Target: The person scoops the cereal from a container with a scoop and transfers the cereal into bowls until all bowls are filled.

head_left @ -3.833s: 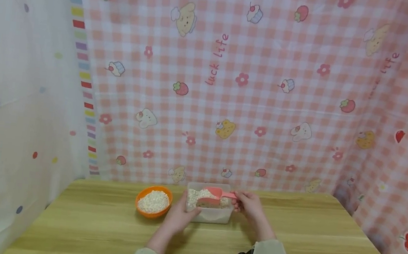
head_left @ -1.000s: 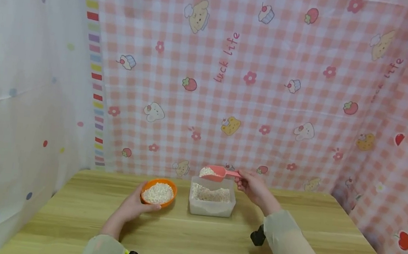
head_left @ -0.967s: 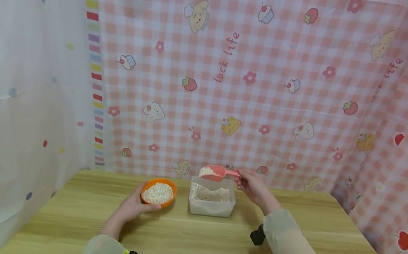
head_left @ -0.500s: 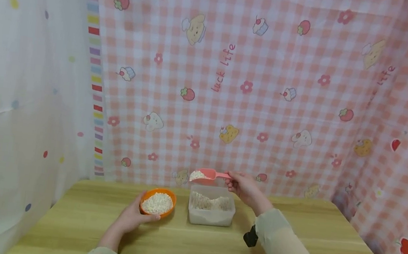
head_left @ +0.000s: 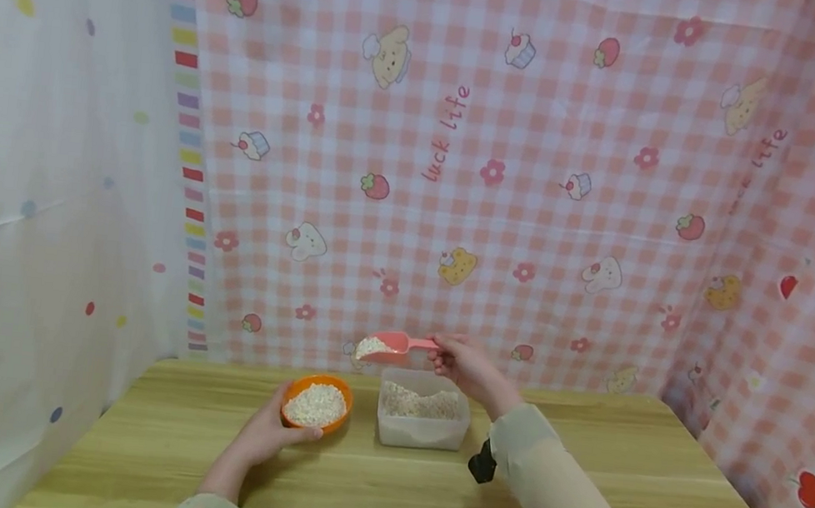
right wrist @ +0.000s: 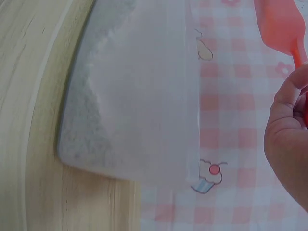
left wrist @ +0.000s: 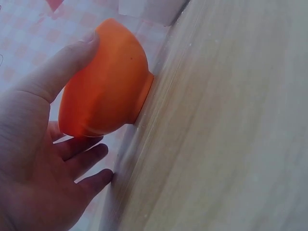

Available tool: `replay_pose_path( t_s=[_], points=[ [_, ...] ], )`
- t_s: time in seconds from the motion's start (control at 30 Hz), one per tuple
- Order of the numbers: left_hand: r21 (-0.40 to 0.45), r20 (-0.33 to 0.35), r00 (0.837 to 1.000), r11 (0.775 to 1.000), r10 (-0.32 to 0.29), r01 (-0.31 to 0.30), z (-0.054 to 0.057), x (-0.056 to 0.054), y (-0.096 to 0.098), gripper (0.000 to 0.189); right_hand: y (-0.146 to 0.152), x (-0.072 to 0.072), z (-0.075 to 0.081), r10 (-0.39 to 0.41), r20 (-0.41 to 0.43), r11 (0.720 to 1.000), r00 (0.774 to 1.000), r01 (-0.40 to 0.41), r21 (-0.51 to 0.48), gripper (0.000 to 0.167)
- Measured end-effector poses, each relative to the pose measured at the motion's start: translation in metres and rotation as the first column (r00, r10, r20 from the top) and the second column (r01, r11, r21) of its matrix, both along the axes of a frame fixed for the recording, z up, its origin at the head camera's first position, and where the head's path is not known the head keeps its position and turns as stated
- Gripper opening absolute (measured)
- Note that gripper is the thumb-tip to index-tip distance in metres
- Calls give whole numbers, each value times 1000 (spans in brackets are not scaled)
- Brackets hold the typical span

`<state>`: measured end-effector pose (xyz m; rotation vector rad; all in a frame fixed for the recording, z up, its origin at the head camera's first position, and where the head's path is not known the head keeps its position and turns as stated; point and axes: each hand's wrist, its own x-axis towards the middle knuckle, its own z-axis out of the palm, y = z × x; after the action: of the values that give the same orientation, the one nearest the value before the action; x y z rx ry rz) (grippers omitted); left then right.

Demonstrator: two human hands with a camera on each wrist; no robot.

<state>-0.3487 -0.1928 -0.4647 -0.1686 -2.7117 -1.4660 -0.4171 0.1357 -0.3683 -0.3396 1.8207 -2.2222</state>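
My right hand [head_left: 468, 370] grips the handle of a pink scoop [head_left: 397, 348], held in the air above the left side of the clear plastic container [head_left: 420, 435]. Pale oat-like flakes [head_left: 371, 348] lie in the scoop's front end. On the table, the orange bowl [head_left: 341, 423] is heaped with similar flakes. My left hand [head_left: 263, 434] holds this bowl from its left, thumb at the near side and fingers round the far side. In the left wrist view the bowl [left wrist: 108, 82] stands with its foot on the table. The container holds more flakes, with a dip in the middle.
The wooden table [head_left: 380, 494] ends at a pink checked curtain [head_left: 411, 221] close behind the container. White patterned cloth [head_left: 66, 207] hangs at the left, and more checked cloth [head_left: 813, 334] hangs at the right.
Earlier, my left hand was at the container while the scoop dug into the flakes. Since then that hand has moved to the bowl, and the loaded scoop has risen and shifted left.
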Motion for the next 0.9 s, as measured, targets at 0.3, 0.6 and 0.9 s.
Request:
replay_pose_path(
  t_s=[0.3, 0.6, 0.9],
  points=[
    [19, -11, 1000, 1000, -11, 11, -1, 0, 1, 113, -18, -3, -2, 14, 4, 1000, 1000, -14, 23, 26],
    [21, 8, 1000, 1000, 8, -8, 0, -2, -1, 120, -37, -6, -6, 31, 1, 1000, 1000, -31, -1, 26],
    [22, -5, 1000, 1000, 5, -5, 1, 0, 1, 119, -52, -7, -13, 44, -16, 998, 999, -43, 35, 27]
  ],
)
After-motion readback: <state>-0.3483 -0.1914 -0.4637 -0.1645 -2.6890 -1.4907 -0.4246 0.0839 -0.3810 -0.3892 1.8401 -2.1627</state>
